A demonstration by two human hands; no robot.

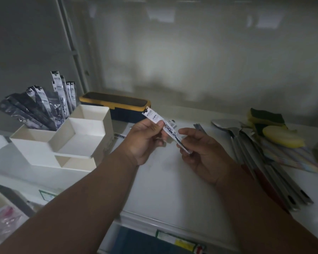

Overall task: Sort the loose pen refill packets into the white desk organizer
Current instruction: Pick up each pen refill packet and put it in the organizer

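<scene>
Packet [162, 127] is pinched by left hand [145, 142] and right hand [200, 153] together; a loose grip could drop it short of the organizer [35, 145].

Refill packet [165, 128]: glossy clear plastic film with a printed white paper-like insert. Stored packets [44, 105]: the same shiny film, catching glints. Desk organizer [35, 145]: smooth matt white plastic. Shelf [163, 180]: smooth white surface with faint sheen. Spatulas [246, 140]: brushed, dully reflective metal. Sponges [275, 129]: porous yellow foam with rough dark scouring layer.
</scene>
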